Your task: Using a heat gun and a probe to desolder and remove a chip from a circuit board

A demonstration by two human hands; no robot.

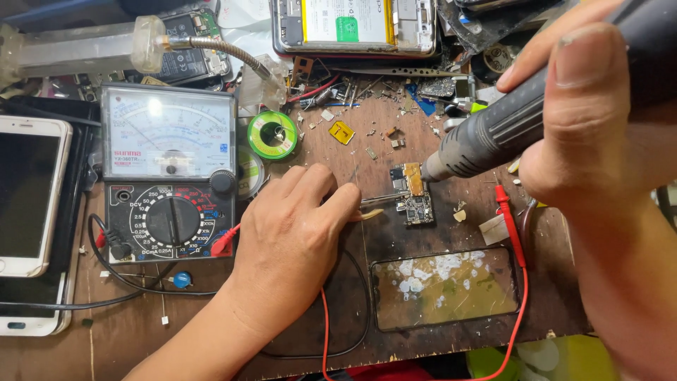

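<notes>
My right hand grips a dark grey hot-air wand, its nozzle tip pointing down at a small circuit board on the wooden bench. My left hand rests on the bench and pinches metal tweezers whose tips reach the left edge of the board. A dark phone screen panel with white residue lies just below the board.
An analog multimeter stands at the left, its red probe lead running along the right. A green solder spool, white phones, an opened phone and scattered small parts crowd the bench.
</notes>
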